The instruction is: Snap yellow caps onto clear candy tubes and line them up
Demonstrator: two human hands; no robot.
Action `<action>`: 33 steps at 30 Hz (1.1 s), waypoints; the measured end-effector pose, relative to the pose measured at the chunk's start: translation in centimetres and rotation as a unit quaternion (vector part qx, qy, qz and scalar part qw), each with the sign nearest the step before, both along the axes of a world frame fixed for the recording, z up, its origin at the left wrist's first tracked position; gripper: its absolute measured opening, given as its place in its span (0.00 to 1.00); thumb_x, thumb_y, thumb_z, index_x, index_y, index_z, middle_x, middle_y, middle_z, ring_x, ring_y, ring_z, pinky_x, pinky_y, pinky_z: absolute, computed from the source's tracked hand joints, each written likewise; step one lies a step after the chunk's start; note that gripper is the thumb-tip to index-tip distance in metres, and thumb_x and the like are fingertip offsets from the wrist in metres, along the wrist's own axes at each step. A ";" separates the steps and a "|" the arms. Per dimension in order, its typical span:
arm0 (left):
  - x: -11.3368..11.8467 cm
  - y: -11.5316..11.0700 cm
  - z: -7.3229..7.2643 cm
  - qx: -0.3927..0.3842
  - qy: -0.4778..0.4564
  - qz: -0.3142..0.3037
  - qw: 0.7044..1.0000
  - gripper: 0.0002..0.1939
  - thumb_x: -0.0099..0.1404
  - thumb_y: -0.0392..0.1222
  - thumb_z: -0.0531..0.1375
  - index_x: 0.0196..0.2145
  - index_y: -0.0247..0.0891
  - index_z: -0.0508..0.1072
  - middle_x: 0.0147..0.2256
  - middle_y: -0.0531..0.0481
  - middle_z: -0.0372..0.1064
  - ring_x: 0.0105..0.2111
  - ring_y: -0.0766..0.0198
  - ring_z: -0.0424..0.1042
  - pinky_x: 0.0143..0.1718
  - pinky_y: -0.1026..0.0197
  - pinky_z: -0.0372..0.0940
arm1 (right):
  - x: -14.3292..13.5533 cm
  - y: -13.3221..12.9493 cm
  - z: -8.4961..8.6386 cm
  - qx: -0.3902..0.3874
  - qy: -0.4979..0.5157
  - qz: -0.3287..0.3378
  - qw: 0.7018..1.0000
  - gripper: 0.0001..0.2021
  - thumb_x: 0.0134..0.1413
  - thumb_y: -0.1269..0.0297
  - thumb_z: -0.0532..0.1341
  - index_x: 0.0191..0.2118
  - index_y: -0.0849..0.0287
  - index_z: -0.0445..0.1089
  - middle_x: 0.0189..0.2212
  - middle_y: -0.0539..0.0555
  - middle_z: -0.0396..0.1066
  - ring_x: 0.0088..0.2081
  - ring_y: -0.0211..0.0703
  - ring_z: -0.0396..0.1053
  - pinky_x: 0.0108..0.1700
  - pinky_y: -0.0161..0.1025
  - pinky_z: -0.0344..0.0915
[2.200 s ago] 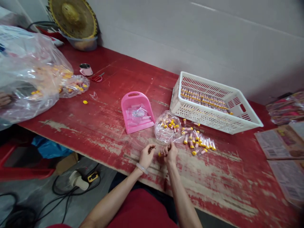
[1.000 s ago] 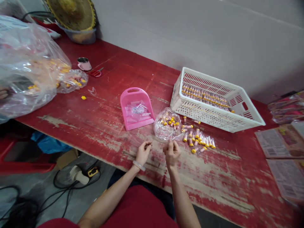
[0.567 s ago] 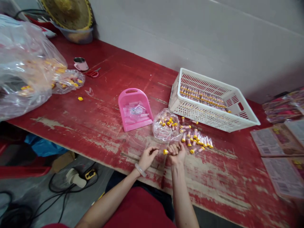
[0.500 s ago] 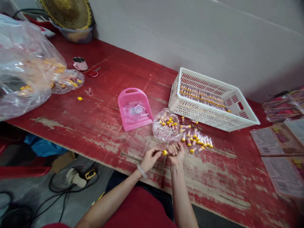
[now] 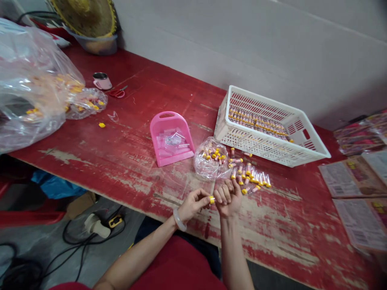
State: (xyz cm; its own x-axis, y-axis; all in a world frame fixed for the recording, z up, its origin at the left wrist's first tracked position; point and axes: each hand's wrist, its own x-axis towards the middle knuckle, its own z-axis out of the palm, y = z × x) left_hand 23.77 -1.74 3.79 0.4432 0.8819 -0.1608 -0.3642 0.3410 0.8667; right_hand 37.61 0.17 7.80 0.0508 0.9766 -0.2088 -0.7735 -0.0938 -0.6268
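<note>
My left hand [image 5: 194,204], with a pale bangle at its wrist, pinches a small yellow cap [image 5: 212,199] between thumb and fingers. Right beside the cap, my right hand [image 5: 229,199] is closed with its fingers curled toward me; what it grips is hidden inside. Just beyond the hands lie several small clear tubes with yellow caps and pink contents [image 5: 248,169]. A clear plastic bag [image 5: 208,169] with more yellow-capped pieces sits to their left. Further left stands a pink dustpan-shaped scoop [image 5: 166,160] with clear plastic tubes [image 5: 172,141] in it.
A white slatted crate [image 5: 256,146] holds rows of capped tubes near the wall. Large clear bags [image 5: 36,80], a pink mug [image 5: 102,81], red scissors [image 5: 118,93] and a loose yellow piece [image 5: 102,125] are at left. Printed packages [image 5: 359,221] lie at right on the worn red table [image 5: 127,149].
Both hands have shifted slightly to the right, and the yellow cap has moved a little right and nearer to me. The right hand's fingers look more curled.
</note>
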 end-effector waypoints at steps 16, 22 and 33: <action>-1.4 0.3 1.9 -0.002 -0.022 -0.056 0.998 0.22 0.54 0.55 0.68 0.31 0.32 0.72 0.27 0.51 0.68 0.28 0.68 0.66 0.34 0.64 0.61 | -1.0 -1.5 3.4 0.046 0.020 0.029 0.998 0.18 0.63 0.58 0.52 0.22 0.55 0.53 0.07 0.38 0.41 0.10 0.31 0.36 0.14 0.30 0.50; -1.0 0.5 1.1 -0.023 0.018 0.008 1.000 0.21 0.54 0.55 0.67 0.28 0.31 0.73 0.25 0.52 0.68 0.27 0.69 0.64 0.33 0.65 0.59 | -0.3 -0.5 -0.5 -0.062 0.088 -0.006 0.994 0.19 0.58 0.68 0.57 0.20 0.56 0.49 0.11 0.38 0.41 0.13 0.29 0.40 0.18 0.27 0.53; -0.4 0.4 0.7 -0.228 -0.041 0.071 0.970 0.17 0.51 0.50 0.67 0.29 0.30 0.74 0.25 0.49 0.71 0.24 0.70 0.67 0.29 0.67 0.61 | -1.0 -1.5 -1.6 -0.099 -0.039 -0.088 0.990 0.03 0.44 0.66 0.62 0.29 0.56 0.68 0.29 0.49 0.70 0.37 0.43 0.71 0.50 0.49 0.65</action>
